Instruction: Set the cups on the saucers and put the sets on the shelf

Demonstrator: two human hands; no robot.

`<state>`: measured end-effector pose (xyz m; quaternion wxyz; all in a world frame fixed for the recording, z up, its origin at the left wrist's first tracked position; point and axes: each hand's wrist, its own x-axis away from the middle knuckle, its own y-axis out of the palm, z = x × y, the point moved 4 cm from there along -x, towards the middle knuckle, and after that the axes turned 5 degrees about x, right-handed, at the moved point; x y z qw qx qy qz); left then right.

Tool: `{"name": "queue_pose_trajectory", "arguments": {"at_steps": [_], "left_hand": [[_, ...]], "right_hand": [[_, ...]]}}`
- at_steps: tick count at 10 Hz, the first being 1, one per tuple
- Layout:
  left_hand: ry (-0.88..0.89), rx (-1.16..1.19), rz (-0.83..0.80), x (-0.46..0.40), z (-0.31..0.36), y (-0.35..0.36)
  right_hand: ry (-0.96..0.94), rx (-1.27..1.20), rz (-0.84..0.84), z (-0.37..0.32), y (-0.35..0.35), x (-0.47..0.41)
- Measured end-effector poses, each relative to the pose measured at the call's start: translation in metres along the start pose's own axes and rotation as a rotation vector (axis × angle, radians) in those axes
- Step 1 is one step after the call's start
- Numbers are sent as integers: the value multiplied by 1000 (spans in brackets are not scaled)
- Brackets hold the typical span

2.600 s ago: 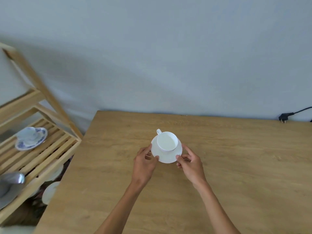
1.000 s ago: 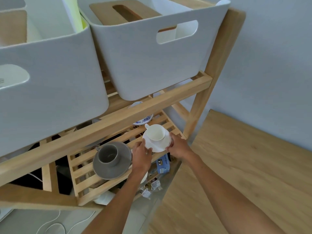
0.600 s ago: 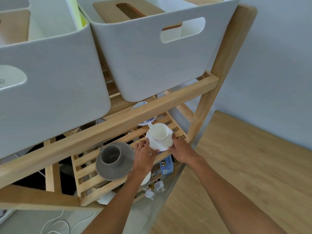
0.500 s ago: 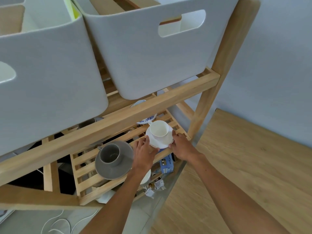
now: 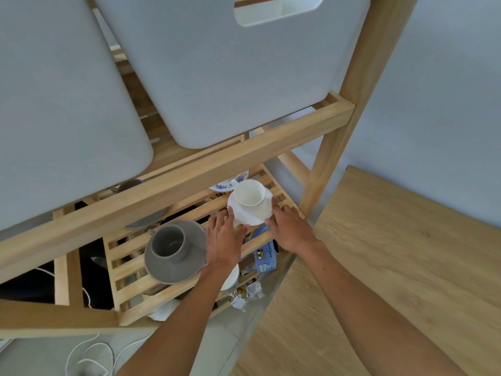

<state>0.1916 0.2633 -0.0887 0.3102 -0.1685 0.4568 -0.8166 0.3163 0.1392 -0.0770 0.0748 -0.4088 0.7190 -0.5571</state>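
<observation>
Two bare forearms reach in from the near edge toward the slatted shelf (image 5: 127, 263).

Left hand (image 5: 223, 237): back of hand up, fingers together and curled forward, tips pinching the near-left rim of the white saucer (image 5: 250, 215). Thumb side hidden; cannot tell how far it goes under the rim.

Right hand (image 5: 288, 229): mirrors it, fingers closed and slightly curled, tips on the near-right rim. Both hands grip the saucer only; neither touches the cup.

White cup (image 5: 249, 195) stands upright on the saucer, just beyond the fingertips, handle pointing away toward the back-left. The set is over the slats at the shelf's right end; cannot tell whether the saucer already rests on the wood or hangs just above it.

Handling, as a judgement: glazed ceramic, so stiff, light, smooth and breakable. The cup sits loose on the saucer, so any tilt could slide it. A two-sided rim hold, kept level, is the sensible grip; let go only once the base is flat across the slats, not bridging a gap.

Left of the left fingers, close beside: grey cup (image 5: 168, 244) on grey saucer (image 5: 173, 270), already placed. Beyond the fingertips: blue-patterned saucer (image 5: 230, 183), partly hidden by the upper rail, which carries white bins (image 5: 217, 77).
</observation>
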Motion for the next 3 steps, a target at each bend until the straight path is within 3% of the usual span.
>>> {"name": "queue_pose_trajectory", "arguments": {"at_steps": [3], "left_hand": [[-43, 109, -18, 7, 6, -7]], "right_hand": [[1, -22, 35, -4, -6, 9]]}}
